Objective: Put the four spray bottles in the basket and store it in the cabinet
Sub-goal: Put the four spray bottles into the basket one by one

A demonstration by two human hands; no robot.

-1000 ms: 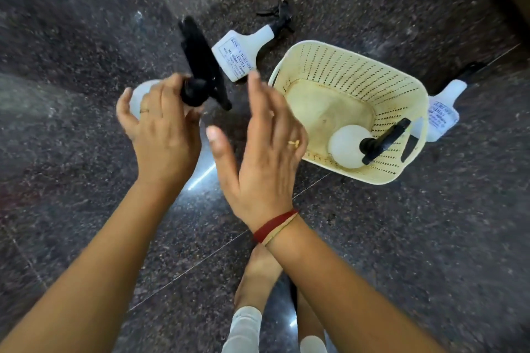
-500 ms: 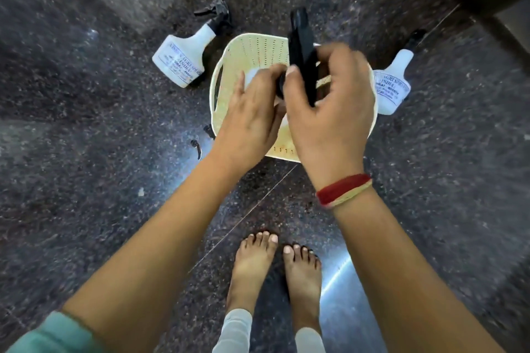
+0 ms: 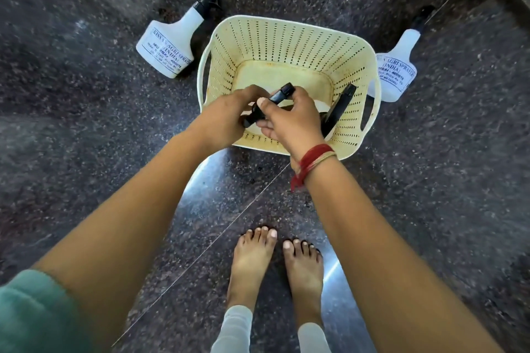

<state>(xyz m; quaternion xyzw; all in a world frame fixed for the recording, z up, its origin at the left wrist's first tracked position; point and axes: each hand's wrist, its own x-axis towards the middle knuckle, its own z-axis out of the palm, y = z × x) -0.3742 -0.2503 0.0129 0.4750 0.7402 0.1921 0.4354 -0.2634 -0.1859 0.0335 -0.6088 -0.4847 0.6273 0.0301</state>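
While both hands are working inside the cream perforated basket (image 3: 289, 46) at the frame's centre, the left hand (image 3: 222, 120) and right hand (image 3: 289, 117) are pinching the black trigger head (image 3: 269, 104) of a spray bottle whose body is hidden beneath them. Another black sprayer (image 3: 338, 109) is leaning against the basket's right wall. Two labelled white bottles are lying on the dark granite floor (image 3: 86, 152): one (image 3: 172, 46) upper left, one (image 3: 397, 66) touching the basket's right side.
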